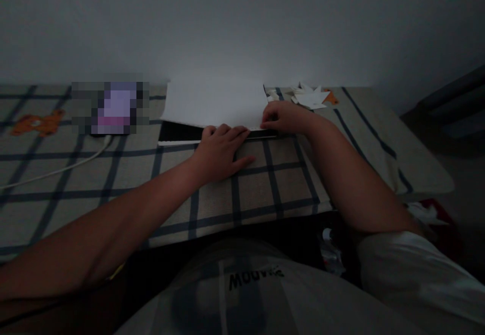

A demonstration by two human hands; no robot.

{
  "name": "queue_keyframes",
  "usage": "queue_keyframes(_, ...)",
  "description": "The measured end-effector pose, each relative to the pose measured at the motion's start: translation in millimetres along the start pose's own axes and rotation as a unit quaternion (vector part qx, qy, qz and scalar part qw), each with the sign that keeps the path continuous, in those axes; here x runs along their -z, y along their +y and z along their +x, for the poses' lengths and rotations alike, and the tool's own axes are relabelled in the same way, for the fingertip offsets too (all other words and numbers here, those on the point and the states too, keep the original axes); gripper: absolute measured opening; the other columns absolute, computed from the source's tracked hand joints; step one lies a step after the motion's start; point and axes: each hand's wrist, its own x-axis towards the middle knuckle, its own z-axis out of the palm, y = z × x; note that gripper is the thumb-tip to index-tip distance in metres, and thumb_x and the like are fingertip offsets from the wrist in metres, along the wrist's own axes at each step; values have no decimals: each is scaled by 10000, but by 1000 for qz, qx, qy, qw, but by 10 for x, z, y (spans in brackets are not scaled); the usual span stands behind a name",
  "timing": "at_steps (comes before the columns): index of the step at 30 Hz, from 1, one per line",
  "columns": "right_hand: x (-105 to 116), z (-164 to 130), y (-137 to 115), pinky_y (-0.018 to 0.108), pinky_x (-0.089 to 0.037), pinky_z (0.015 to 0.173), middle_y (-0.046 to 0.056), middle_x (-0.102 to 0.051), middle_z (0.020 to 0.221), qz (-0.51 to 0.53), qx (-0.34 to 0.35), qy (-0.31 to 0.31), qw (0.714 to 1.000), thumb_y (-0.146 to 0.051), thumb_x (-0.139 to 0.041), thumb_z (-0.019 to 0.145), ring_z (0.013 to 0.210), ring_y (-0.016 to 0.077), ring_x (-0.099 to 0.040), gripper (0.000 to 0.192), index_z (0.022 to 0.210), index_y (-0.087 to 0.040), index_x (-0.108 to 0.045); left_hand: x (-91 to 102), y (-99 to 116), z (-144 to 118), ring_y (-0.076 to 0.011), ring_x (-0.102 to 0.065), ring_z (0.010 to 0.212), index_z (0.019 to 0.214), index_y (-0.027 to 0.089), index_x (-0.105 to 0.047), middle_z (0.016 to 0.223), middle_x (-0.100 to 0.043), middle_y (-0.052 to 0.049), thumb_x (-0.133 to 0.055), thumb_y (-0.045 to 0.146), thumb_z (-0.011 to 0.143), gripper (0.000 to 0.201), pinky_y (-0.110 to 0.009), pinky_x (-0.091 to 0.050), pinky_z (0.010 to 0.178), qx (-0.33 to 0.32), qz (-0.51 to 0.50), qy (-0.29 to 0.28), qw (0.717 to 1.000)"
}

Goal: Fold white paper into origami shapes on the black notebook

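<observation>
The right hand (282, 116) pinches the near right corner of the white sheet (214, 103) between thumb and fingertips; its grip is clenched on the paper's edge. The left hand (223, 150) lies flat, palm down, fingers curled over the sheet's near edge at mid-width and pressing it against the dark board (178, 133) beneath; it grasps nothing, only holds down.

Step in hand, as judged: a fold or crease is being set along the near edge of the sheet, one hand anchoring, the other aligning the corner. The next move would call for steady downward pressure from the left hand while the right keeps the corner square to the edge.

The sheet lies at the far middle of the counter (273, 183), against the wall, partly overlapping the board.

Count: one white sheet, one dark board, one cluster of folded paper stars (310, 96) at the far right, their number too small to tell, one white cable (53, 169) at the left, one blurred device (113, 108).
</observation>
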Motion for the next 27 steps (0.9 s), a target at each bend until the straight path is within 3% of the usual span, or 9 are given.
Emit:
queue_keyframes(6,30,-19,3,419,-554,838,73,-814,911,-4,-3,-20,1000,-268,-812,923,887,260,-710,103,823,-255,-831,-7,-7,34,-467,-583,1483,1786,170,-540,1788,-602,-173,-528,637,1143,795,-641,-405,1213,-5,6,5,1000)
queue_keyframes(11,126,-69,-12,392,-566,904,99,-835,1086,-25,-10,-42,999,-230,-770,908,991,260,-742,84,883,-226,-850,1,8,40,-459,-589,1471,1782,172,-544,1791,-602,-157,-519,639,1142,792,-638,-408,1201,-8,15,8,1000)
queue_keyframes(16,214,-114,-36,394,-563,954,84,-845,1007,-26,-22,-67,997,-206,-769,912,1019,270,-750,107,878,-229,-868,-11,14,32,-450,-597,1457,1762,151,-565,1776,-617,-167,-510,636,1143,789,-619,-411,1189,-12,23,14,1000)
queue_keyframes(21,173,-106,-4,392,-564,942,81,-839,1026,-23,-33,-48,998,-247,-785,940,1011,259,-740,101,908,-234,-880,-23,18,15,-452,-610,1428,1737,131,-588,1728,-655,-186,-502,623,1150,771,-634,-417,1178,-18,29,31,999)
queue_keyframes(27,77,-43,25,432,-568,1054,109,-838,1103,-27,23,-27,999,-288,-782,975,1088,269,-728,125,936,-232,-886,3,45,-16,-467,-621,1397,1679,145,-647,1646,-690,-219,-484,603,1161,710,-643,-433,1145,8,41,45,998)
